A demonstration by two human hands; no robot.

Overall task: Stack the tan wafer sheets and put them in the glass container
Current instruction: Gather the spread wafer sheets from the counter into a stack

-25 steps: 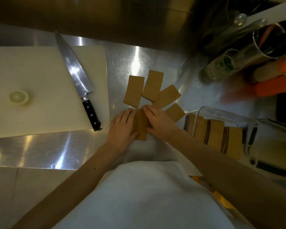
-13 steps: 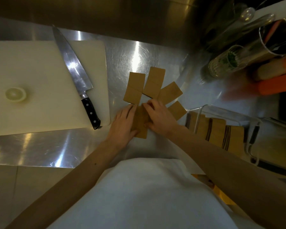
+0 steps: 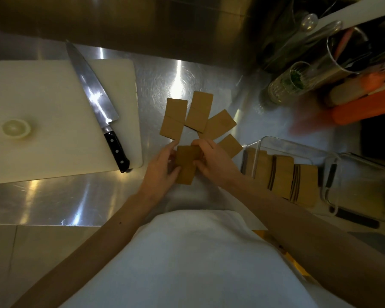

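Observation:
A tan wafer stack (image 3: 186, 163) is held between both hands, just above the steel counter. My left hand (image 3: 159, 174) grips its left edge and my right hand (image 3: 216, 162) grips its right edge. Several loose tan wafer sheets (image 3: 198, 112) lie fanned out on the counter just beyond my fingers. The glass container (image 3: 282, 145) sits to the right and holds layered wafer stacks (image 3: 283, 174) with dark filling lines.
A white cutting board (image 3: 42, 121) lies at the left with a chef's knife (image 3: 98, 107) across its right side and a pale round slice (image 3: 16, 128) on it. Utensil holders and a jar (image 3: 287, 85) crowd the back right. A second glass dish (image 3: 365, 187) stands at the far right.
Both hands have lifted the wafer stack slightly off the counter and squared it between the fingers. The loose sheets have not moved.

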